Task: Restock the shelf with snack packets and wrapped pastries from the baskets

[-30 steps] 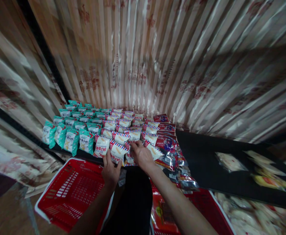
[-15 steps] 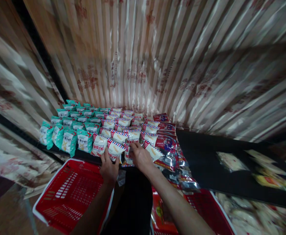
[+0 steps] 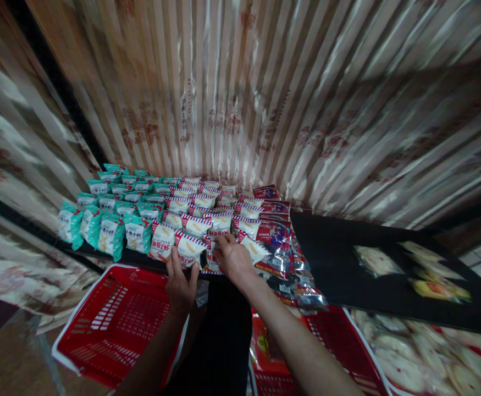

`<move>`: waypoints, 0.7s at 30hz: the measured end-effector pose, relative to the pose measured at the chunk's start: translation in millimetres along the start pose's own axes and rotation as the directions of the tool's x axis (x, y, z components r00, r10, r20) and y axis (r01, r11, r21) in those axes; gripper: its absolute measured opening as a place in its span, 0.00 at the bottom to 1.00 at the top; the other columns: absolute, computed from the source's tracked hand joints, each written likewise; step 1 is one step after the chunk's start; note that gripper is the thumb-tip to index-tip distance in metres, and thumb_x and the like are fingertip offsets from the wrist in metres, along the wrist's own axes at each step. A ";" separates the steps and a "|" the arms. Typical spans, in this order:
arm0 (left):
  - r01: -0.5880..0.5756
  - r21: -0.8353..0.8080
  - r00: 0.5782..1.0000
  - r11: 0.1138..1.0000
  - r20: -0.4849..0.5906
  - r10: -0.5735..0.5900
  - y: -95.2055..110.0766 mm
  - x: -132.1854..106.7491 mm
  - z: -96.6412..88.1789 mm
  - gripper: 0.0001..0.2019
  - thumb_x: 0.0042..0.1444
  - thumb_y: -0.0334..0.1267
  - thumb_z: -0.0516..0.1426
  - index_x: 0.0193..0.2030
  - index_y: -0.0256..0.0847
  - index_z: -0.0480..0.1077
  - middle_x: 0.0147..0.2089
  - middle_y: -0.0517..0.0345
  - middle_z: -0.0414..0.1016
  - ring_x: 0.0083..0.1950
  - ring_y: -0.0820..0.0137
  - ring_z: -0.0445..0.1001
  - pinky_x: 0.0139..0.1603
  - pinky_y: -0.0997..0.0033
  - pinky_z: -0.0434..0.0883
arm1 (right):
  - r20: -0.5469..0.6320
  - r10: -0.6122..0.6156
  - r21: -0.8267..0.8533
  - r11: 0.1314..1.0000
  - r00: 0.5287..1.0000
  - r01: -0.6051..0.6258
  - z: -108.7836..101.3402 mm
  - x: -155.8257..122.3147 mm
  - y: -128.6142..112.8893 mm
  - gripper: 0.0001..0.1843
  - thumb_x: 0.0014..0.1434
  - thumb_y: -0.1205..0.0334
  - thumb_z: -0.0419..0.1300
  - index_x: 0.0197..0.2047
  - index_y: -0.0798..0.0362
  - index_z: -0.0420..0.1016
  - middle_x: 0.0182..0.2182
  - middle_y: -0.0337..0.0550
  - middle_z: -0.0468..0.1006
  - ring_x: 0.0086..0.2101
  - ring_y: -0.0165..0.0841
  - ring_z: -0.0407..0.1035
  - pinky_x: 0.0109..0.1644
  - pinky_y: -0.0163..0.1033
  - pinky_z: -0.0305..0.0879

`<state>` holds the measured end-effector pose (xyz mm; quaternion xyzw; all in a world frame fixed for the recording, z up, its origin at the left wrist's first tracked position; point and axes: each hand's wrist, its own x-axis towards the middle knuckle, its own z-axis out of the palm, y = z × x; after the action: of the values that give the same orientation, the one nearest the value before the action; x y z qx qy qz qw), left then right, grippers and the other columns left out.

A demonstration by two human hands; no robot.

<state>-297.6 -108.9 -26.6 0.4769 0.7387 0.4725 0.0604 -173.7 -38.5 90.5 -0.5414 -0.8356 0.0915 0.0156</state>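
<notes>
At the front edge of the flat black shelf (image 3: 326,258), the spread left hand (image 3: 181,287) touches one puffy white-and-red plastic bag (image 3: 187,247), while the right hand (image 3: 234,258), whose grip I cannot tell, touches the similar neighbouring bag (image 3: 211,260).

Clock centred on right hand (image 3: 234,261), 12 being away from wearer. Shelf (image 3: 326,247) runs 9 to past 3; curtain (image 3: 227,99) behind, at 12. Left packet group (image 3: 112,234), in rows, between 9 and 10. Middle packet group (image 3: 197,225) next to it, 10 to 12; right hand at its front row. Left hand (image 3: 181,289) at 8, touching a front packet. Pouches (image 3: 275,236) at 2. Flat packs (image 3: 376,259) at 3, apart. Below shelf level: left basket (image 3: 141,313) at 8; right basket (image 3: 335,327), 4 to 5, holding a pack (image 3: 263,341); heaped packs (image 3: 421,352) at 4, beyond it.
</notes>
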 end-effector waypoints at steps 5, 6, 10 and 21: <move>0.008 -0.016 1.000 1.000 0.003 -0.008 -4.7 5.1 -1.9 0.31 0.60 0.48 0.49 0.67 0.40 0.46 0.53 0.42 0.63 0.36 0.69 0.73 0.38 0.66 0.73 | -0.022 0.034 -0.030 0.999 0.999 -0.035 -2.3 -3.7 -1.9 0.14 0.63 0.63 0.49 0.51 0.52 0.65 0.48 0.52 0.70 0.40 0.37 0.73 0.40 0.38 0.65; 0.020 -0.013 1.000 1.000 0.001 -0.020 -5.7 6.4 -1.6 0.30 0.60 0.48 0.49 0.66 0.40 0.47 0.51 0.44 0.64 0.34 0.70 0.72 0.36 0.67 0.73 | -0.025 0.041 -0.035 0.999 0.999 -0.042 -2.0 -4.3 -2.1 0.14 0.63 0.63 0.49 0.50 0.52 0.65 0.47 0.52 0.70 0.39 0.37 0.73 0.40 0.38 0.66; 0.033 -0.010 0.999 0.999 -0.026 -0.033 -8.5 11.2 -1.3 0.30 0.59 0.48 0.51 0.65 0.40 0.51 0.46 0.49 0.66 0.30 0.73 0.70 0.35 0.69 0.72 | -0.051 0.057 -0.048 0.997 0.997 -0.059 -0.9 -7.1 -2.6 0.12 0.63 0.64 0.47 0.48 0.53 0.66 0.45 0.51 0.71 0.37 0.37 0.74 0.37 0.38 0.66; 0.028 -0.020 0.998 0.999 -0.062 -0.029 -9.2 15.0 -0.1 0.30 0.57 0.50 0.53 0.64 0.40 0.55 0.42 0.53 0.65 0.24 0.77 0.65 0.31 0.71 0.71 | -0.039 0.099 0.005 0.995 0.994 -0.099 5.0 -1.9 -5.3 0.12 0.63 0.64 0.48 0.49 0.53 0.65 0.46 0.52 0.70 0.37 0.35 0.74 0.38 0.37 0.66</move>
<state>-311.7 -98.5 -28.1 0.4508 0.7425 0.4930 0.0486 -178.3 -43.0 86.6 -0.5839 -0.8071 0.0830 0.0281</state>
